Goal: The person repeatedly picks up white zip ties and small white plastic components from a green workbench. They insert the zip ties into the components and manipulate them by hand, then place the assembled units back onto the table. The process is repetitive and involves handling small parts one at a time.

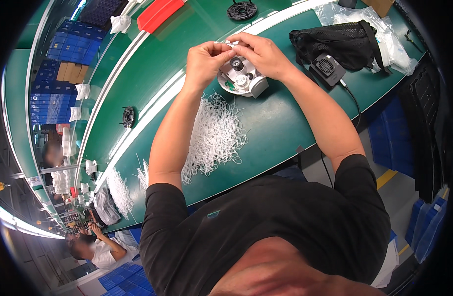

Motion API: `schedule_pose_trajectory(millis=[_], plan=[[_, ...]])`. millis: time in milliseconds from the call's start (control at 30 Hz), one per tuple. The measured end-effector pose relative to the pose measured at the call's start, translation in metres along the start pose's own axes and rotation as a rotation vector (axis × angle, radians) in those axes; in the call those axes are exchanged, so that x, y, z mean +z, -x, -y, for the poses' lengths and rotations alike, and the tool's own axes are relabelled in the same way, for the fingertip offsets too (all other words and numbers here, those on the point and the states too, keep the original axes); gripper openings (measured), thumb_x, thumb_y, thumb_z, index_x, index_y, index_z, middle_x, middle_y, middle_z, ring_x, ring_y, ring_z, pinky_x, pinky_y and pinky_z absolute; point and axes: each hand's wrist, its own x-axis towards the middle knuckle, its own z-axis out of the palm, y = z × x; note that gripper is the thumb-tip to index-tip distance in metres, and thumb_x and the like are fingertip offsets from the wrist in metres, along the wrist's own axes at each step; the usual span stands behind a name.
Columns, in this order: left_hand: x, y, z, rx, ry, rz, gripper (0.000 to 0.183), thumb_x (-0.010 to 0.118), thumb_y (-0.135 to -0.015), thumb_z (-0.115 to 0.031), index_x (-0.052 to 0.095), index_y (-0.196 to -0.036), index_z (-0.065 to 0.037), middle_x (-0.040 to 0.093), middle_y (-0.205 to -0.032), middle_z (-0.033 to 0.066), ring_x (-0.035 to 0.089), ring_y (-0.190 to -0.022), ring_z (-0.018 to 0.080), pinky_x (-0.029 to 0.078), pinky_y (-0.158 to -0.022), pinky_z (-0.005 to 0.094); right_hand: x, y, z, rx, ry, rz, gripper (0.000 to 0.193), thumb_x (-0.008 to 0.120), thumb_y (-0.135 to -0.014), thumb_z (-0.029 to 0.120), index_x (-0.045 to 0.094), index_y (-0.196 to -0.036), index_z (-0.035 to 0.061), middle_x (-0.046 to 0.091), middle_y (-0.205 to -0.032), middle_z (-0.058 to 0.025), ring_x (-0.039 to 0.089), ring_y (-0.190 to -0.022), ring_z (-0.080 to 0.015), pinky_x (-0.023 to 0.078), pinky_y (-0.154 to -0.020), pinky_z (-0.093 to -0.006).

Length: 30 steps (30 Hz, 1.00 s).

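A round white plastic housing [261, 87] sits on the green bench in front of me, its inside facing up. Inside it are a black round part [236, 63], a white round part [242, 82] and a bit of green near the left wall. At the housing's far edge my left hand [205, 63] is closed, thumb and forefinger pinched together. My right hand [262, 55] meets it there, its fingers also closed and bent over the far rim. Whatever lies between the fingertips is too small and covered to make out.
White looped cords [214, 133] lie heaped by my left forearm. To the right are a black mesh bag [335, 43], a small fan-like device [327, 70] with a cable, and clear plastic bags [404, 61]. A conveyor carries black round parts [128, 117] and a red tray [160, 14]. A co-worker [105, 250] sits far left.
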Motion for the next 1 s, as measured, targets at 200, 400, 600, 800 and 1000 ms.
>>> schedule_pose_trajectory(millis=[200,400,600,800,1000], plan=[[0.001,-0.002,0.003,0.005,-0.135,-0.013,0.016,0.080,-0.084,-0.013,0.072,-0.087,0.001,0.072,-0.078,0.0046,0.061,-0.065,0.0060,0.050,-0.057,0.0232,-0.002,0.000,0.003,0.087,-0.057,0.022,0.024,0.062,-0.095,0.020,0.070,-0.109,0.0019,0.069,-0.093,-0.0095,0.066,-0.083,-0.0156,0.052,-0.075,-0.0292],[0.007,0.000,0.001,0.185,-0.342,0.007,0.008,0.073,-0.085,-0.005,0.072,-0.091,0.000,0.071,-0.084,0.0045,0.064,-0.071,0.0117,0.051,-0.063,0.0263,-0.001,-0.007,-0.012,0.178,-0.265,-0.129,0.023,0.061,-0.099,0.022,0.071,-0.107,0.0027,0.067,-0.095,-0.0012,0.059,-0.091,-0.0077,0.049,-0.081,-0.0265],[0.010,0.002,0.003,0.434,-0.677,0.039,0.013,0.069,-0.077,0.002,0.070,-0.088,-0.004,0.066,-0.085,0.0100,0.066,-0.077,0.0252,0.051,-0.069,0.0347,-0.010,-0.008,-0.022,0.375,-0.468,-0.208,0.025,0.053,-0.100,0.024,0.067,-0.096,0.0039,0.068,-0.091,-0.0040,0.053,-0.075,-0.0107,0.047,-0.072,-0.0291],[0.004,0.006,0.008,0.408,-0.681,0.007,0.010,0.068,-0.078,-0.003,0.070,-0.088,-0.006,0.067,-0.089,0.0102,0.066,-0.081,0.0310,0.052,-0.072,0.0400,-0.008,-0.001,-0.004,0.016,0.191,0.004,0.020,0.062,-0.094,0.023,0.068,-0.098,0.0041,0.059,-0.074,-0.0054,0.053,-0.067,-0.0159,0.045,-0.064,-0.0341],[0.003,0.011,0.009,0.360,-0.691,-0.020,0.008,0.068,-0.079,-0.004,0.069,-0.087,-0.004,0.067,-0.088,0.0116,0.066,-0.079,0.0315,0.052,-0.071,0.0399,-0.009,0.001,-0.008,-0.277,0.539,0.040,0.015,0.071,-0.083,0.019,0.070,-0.093,0.0079,0.059,-0.073,-0.0065,0.059,-0.075,-0.0252,0.046,-0.071,-0.0379]])
